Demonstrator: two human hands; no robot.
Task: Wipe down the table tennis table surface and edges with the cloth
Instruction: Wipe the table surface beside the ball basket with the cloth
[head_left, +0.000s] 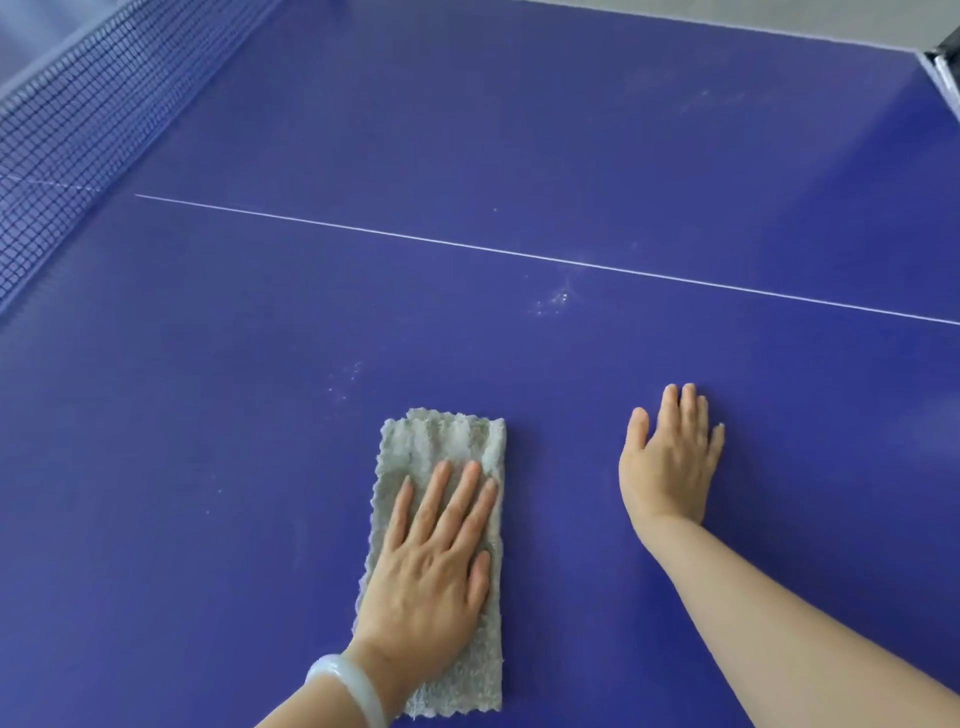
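Note:
A folded grey cloth (447, 441) lies flat on the blue table tennis table (519, 156), near its front middle. My left hand (436, 556) presses flat on the cloth, fingers spread, with a pale bangle on the wrist. My right hand (670, 457) rests flat on the bare table to the right of the cloth, fingers together, holding nothing. Pale dust specks (553, 301) lie beyond the cloth, close to the white centre line (467, 244).
The dark blue net (67, 156) runs along the left side. The table's far edge, with a white line, runs across the top, and a black corner fitting (943, 67) sits at the top right.

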